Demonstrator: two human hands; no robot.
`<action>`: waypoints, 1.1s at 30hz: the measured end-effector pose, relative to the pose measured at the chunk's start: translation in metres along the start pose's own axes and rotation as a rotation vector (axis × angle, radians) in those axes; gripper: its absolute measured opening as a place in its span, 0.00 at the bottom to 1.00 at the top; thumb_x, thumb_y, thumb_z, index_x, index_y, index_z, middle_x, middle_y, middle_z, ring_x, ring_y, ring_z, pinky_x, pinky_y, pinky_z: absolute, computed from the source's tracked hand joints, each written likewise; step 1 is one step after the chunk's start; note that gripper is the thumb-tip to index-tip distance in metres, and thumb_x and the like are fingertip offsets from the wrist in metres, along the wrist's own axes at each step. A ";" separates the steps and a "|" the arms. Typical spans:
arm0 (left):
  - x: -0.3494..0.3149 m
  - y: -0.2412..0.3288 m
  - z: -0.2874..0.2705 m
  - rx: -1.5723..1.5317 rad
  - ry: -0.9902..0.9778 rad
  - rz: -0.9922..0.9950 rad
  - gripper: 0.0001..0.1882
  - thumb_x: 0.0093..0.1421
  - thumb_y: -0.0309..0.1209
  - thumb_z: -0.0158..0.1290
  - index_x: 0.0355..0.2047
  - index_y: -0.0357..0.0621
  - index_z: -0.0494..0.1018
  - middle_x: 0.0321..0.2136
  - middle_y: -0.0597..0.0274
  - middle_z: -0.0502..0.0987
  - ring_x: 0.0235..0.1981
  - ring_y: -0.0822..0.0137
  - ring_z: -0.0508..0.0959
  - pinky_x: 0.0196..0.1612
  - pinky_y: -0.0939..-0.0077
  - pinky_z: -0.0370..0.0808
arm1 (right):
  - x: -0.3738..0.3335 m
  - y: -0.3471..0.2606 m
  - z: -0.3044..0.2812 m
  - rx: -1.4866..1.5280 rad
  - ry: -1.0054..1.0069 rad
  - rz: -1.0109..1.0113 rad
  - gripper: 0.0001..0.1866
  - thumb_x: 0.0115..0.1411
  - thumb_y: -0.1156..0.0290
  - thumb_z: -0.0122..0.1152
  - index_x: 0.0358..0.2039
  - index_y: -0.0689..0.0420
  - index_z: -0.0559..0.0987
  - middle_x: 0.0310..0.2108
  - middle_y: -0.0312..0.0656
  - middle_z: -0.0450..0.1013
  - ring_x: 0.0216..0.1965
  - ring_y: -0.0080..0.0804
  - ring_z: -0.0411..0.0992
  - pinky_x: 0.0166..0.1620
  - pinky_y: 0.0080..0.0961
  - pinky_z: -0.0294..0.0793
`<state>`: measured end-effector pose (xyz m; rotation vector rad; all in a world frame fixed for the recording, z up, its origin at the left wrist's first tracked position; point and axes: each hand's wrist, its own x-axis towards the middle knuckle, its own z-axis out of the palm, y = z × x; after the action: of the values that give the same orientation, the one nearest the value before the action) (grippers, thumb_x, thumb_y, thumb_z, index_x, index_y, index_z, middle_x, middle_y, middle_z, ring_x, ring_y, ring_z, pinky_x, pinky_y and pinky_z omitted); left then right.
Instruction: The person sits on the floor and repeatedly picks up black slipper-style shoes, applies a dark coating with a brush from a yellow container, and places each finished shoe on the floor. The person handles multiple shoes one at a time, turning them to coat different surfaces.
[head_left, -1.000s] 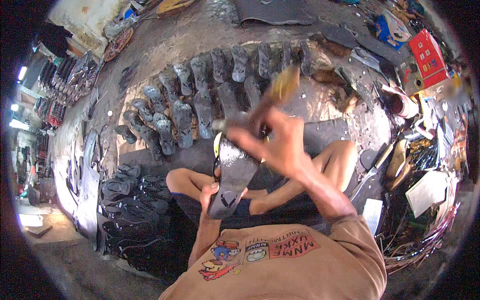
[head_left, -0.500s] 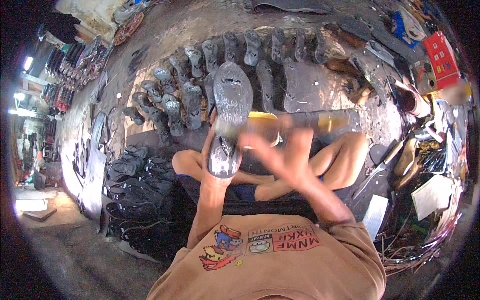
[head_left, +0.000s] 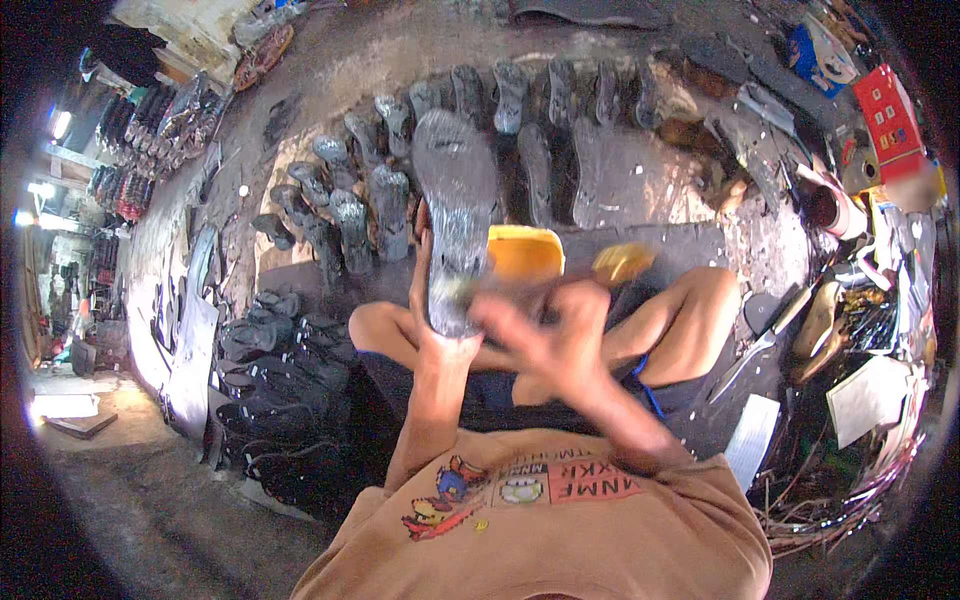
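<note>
My left hand grips a dark grey sandal sole from beneath at its near end, holding it raised with its toe end away from me. Wet-looking pale streaks mark its face. Across its lower half reaches my right hand, smeared by motion, its fingers curled. At those fingertips, against the sole, a pale yellowish blur shows; I cannot make out what it is. Just beyond the sole stands a yellow container. A blurred yellow shape lies past my right hand; whether it is joined to something held is unclear.
Rows of dark soles lie on the ground ahead. A heap of black sandals is by my left knee. To the right are a knife, a red box and scattered scraps.
The sole has shifted slightly nearer and its pale streaks look different. My right hand has moved a little nearer and left across it. The blurred yellow shape has moved left and nearer.
</note>
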<state>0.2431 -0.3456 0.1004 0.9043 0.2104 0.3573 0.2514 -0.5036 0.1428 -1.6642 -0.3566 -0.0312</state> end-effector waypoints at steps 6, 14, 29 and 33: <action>0.007 -0.007 -0.002 0.106 0.022 0.044 0.21 0.75 0.39 0.49 0.62 0.40 0.70 0.53 0.54 0.80 0.51 0.62 0.81 0.54 0.62 0.80 | -0.011 0.013 -0.005 -0.125 -0.065 -0.445 0.13 0.51 0.70 0.85 0.34 0.61 0.88 0.30 0.40 0.84 0.28 0.27 0.80 0.34 0.28 0.79; 0.013 -0.002 0.021 0.232 -0.055 0.016 0.28 0.80 0.42 0.41 0.77 0.54 0.55 0.64 0.60 0.72 0.56 0.65 0.79 0.56 0.65 0.81 | 0.010 0.012 -0.013 -0.422 -0.183 -0.501 0.12 0.59 0.62 0.77 0.38 0.52 0.83 0.35 0.38 0.81 0.33 0.34 0.79 0.33 0.35 0.79; -0.034 0.006 -0.021 -0.054 -0.396 -0.349 0.33 0.73 0.40 0.54 0.71 0.36 0.61 0.59 0.46 0.78 0.52 0.57 0.84 0.50 0.69 0.85 | 0.164 0.030 -0.086 -0.364 0.347 -0.200 0.16 0.59 0.63 0.79 0.41 0.62 0.87 0.34 0.41 0.86 0.35 0.22 0.80 0.40 0.27 0.80; 0.041 0.043 0.053 0.047 -0.240 -0.124 0.30 0.71 0.34 0.57 0.69 0.34 0.65 0.55 0.48 0.80 0.46 0.62 0.85 0.47 0.72 0.84 | 0.144 0.087 -0.133 0.044 0.690 -0.026 0.15 0.60 0.68 0.77 0.42 0.65 0.86 0.39 0.42 0.85 0.39 0.26 0.80 0.47 0.26 0.78</action>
<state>0.2886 -0.3443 0.1657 0.9672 0.0531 0.1278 0.4353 -0.6092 0.1088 -1.5007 0.1456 -0.5964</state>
